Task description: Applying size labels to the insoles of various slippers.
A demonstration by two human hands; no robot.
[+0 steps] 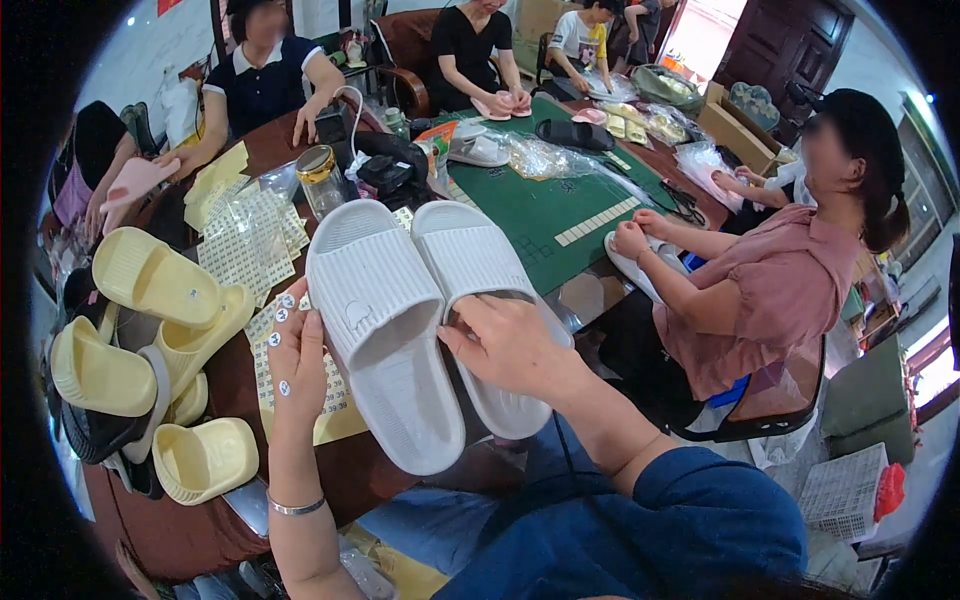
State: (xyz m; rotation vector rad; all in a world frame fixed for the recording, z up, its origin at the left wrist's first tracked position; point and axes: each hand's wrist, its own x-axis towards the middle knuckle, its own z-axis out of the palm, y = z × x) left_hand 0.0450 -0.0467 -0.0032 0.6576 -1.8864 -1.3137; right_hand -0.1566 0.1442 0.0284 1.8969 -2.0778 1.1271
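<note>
A pair of pale grey-white slide slippers is held up side by side above my lap and the table edge. My left hand (300,350) grips the outer edge of the left slipper (400,400), its fingers partly hidden; small round white stickers cling to the fingers. My right hand (515,340) has its fingers tucked under the strap of the right slipper (480,245), the thumb against the strap's inner edge. Under my left hand lies a sheet of stickers (335,425). Several pale yellow slippers (205,460) are piled left of that hand.
More sticker sheets (245,245) and a glass jar with a gold lid (318,180) lie beyond. A green mat (530,215) bears a row of cream tiles (597,222). Scissors (685,203) rest at its right. A co-worker in pink (760,290) sits close on my right; others work around the table.
</note>
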